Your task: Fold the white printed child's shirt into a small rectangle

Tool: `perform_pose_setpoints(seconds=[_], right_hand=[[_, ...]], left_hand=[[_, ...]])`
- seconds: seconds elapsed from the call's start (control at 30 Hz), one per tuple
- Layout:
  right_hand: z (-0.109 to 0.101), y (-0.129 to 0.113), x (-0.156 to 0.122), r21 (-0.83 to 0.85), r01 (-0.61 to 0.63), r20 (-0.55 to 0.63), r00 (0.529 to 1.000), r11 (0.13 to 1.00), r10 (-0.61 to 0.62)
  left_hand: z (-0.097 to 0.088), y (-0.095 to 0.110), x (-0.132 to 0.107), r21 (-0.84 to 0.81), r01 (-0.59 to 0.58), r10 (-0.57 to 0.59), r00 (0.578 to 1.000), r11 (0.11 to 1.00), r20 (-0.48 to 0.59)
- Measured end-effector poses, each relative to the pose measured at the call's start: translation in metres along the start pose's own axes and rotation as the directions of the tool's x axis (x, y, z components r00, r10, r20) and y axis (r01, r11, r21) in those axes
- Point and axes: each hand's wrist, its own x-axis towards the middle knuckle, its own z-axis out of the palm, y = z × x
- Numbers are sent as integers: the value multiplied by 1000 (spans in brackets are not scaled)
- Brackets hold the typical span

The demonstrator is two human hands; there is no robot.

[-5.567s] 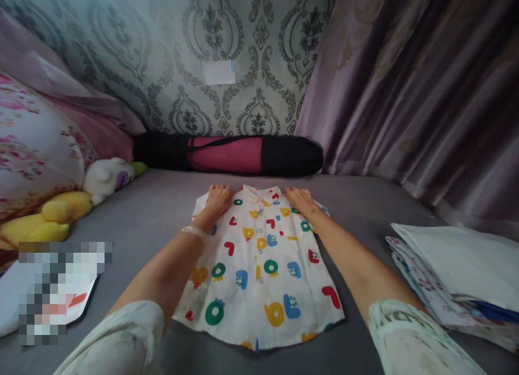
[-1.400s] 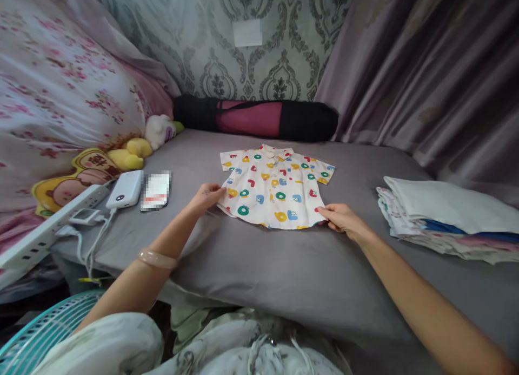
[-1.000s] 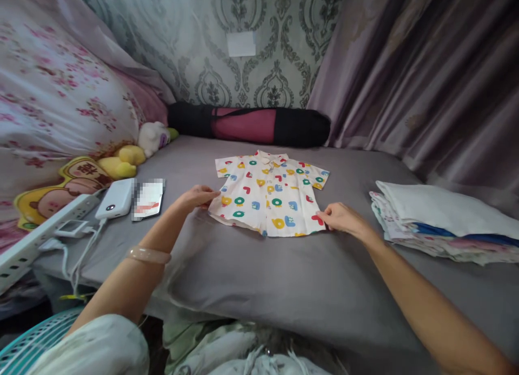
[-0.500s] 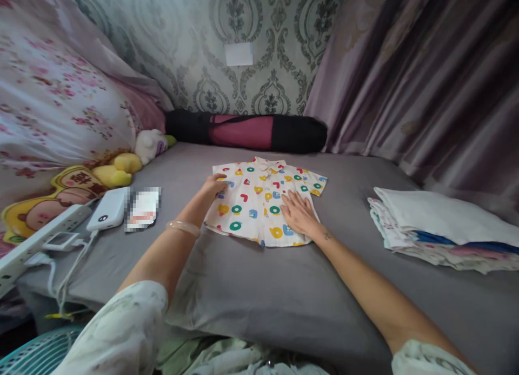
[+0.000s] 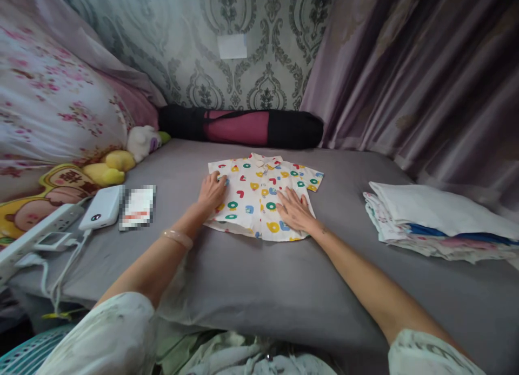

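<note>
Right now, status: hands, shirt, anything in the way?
Left hand and right hand palms down on printed shirt. Shirt spread out, collar at far end. Folded stack to the right, apart from shirt.

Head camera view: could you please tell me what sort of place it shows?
Most likely a bedroom: a wide surface under a grey sheet looks like a bed, a white plush toy sits on it, and a long purple curtain hangs beside it.
</note>
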Motion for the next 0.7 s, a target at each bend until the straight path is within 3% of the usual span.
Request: perform_pose_setpoints(seconds=[0.1, 0.2, 0.27, 0.33, 0.5, 0.6, 0.7], right_hand=[[-3, 8, -1, 34, -37, -33, 999, 999, 38], [-2, 19, -9, -20, -17, -7, 1000, 1000, 17], [-1, 24, -19, -43, 9, 37, 999, 999, -7], [-3, 28, -31, -53, 38, 64, 997, 998, -35], [-20, 27, -64, -33, 112, 107, 988, 993, -108], [-31, 17, -78, -6, 183, 76, 980, 983, -182], [-38, -4, -81, 41, 274, 24, 961, 961, -276]], left_hand=[[-13, 17, -20, -52, -170, 173, 983, 984, 59], [-17, 32, -46, -197, -343, 380, 903, 918, 200], [-16, 34, -60, -266, -346, 416, 866, 900, 278], [-15, 31, -67, -307, -313, 406, 857, 899, 317], [-24, 33, -69, -397, -358, 470, 852, 845, 231], [-39, 50, -70, -516, -433, 578, 801, 739, 156], [-49, 70, -74, -598, -418, 617, 770, 683, 166]])
